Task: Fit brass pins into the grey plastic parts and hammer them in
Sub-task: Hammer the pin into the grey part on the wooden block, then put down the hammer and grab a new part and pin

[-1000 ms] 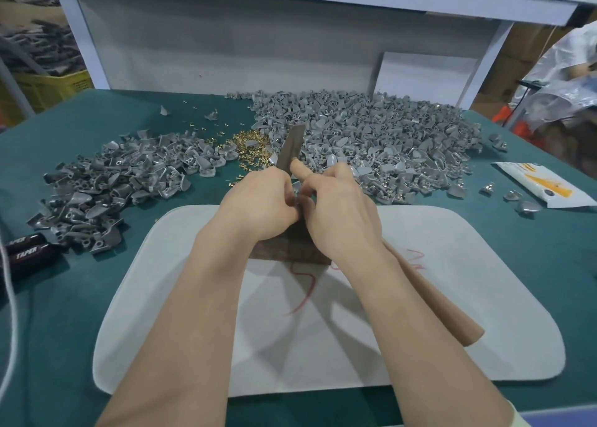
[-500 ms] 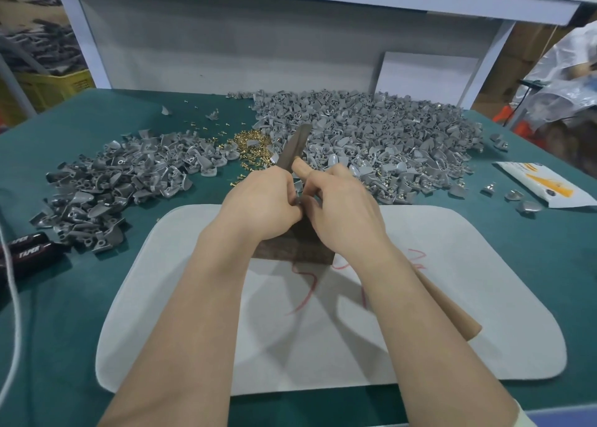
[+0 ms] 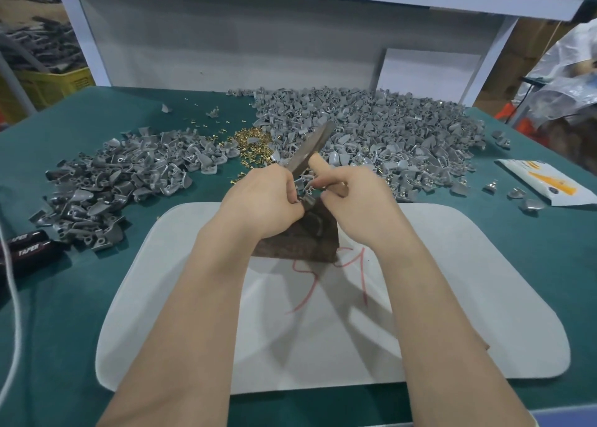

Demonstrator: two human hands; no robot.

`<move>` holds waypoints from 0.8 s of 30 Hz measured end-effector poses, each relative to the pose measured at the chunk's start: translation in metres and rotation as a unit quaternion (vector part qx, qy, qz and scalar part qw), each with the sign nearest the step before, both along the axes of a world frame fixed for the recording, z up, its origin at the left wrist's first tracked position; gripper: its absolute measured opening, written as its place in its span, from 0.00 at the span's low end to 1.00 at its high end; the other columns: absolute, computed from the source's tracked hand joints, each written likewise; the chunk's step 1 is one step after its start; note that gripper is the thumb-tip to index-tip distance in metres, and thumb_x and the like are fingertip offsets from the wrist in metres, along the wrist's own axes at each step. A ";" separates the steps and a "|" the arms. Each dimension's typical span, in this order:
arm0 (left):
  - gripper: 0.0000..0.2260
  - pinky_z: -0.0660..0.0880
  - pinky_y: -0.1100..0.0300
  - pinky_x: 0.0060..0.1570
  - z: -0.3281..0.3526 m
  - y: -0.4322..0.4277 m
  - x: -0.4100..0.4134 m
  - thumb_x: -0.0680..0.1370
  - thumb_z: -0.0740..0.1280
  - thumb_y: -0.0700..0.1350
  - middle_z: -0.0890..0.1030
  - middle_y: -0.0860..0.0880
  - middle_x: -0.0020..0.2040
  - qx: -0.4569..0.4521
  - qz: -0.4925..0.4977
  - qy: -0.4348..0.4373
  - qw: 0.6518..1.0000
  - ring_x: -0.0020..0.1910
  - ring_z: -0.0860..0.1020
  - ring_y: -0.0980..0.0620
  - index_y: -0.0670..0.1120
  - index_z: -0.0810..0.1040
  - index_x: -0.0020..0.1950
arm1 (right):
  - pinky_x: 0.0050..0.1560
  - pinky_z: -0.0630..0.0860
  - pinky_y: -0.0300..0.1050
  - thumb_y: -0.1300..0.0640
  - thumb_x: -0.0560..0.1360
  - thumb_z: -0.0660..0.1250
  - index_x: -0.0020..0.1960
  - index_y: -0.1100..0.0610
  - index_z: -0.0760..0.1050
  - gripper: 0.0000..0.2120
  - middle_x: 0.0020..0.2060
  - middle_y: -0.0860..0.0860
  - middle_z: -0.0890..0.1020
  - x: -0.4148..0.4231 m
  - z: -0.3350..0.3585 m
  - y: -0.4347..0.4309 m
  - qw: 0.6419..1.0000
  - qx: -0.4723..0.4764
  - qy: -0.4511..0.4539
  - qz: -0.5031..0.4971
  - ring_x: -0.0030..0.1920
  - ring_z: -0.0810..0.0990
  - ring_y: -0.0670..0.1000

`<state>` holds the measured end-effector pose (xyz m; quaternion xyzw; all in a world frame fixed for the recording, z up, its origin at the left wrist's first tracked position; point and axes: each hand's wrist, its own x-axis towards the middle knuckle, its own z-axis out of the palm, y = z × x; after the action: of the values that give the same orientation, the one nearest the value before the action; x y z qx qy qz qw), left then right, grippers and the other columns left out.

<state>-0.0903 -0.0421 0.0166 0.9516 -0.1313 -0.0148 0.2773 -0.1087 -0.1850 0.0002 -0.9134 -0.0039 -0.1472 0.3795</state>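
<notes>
At 12 o'clock on the mat [image 3: 484, 297], left hand [image 3: 263, 202] pinches a part [image 3: 306, 187] over the block [image 3: 300, 244] so right hand [image 3: 357, 200], fingers curled round the hammer [image 3: 311, 145], can likely seat a pin.

The curled fingers of the left grip [image 3: 265, 200] and right grip [image 3: 358, 203] cover most of the grey part [image 3: 305, 190] between them, and whether a pin sits in it is too small to tell. The hammer [image 3: 310, 148] has a blurred head, and its handle is mostly hidden under the right forearm. Two black items [image 3: 29, 249] and a white cord [image 3: 14, 297] are cut off at the left edge.
</notes>
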 end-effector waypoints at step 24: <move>0.08 0.76 0.54 0.52 -0.003 0.004 0.006 0.75 0.70 0.48 0.78 0.55 0.40 0.005 -0.038 0.000 0.999 0.48 0.77 0.49 0.52 0.73 0.39 | 0.46 0.72 0.48 0.47 0.77 0.63 0.51 0.52 0.68 0.09 0.48 0.54 0.78 0.015 -0.014 -0.015 0.987 -0.028 0.117 -0.104 0.49 0.77 0.57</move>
<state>-0.0845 -0.0382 0.0133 0.9473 -0.1671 -0.0259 0.2720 -0.0939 -0.2004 -0.0137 -0.9300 0.1318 -0.0775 0.3341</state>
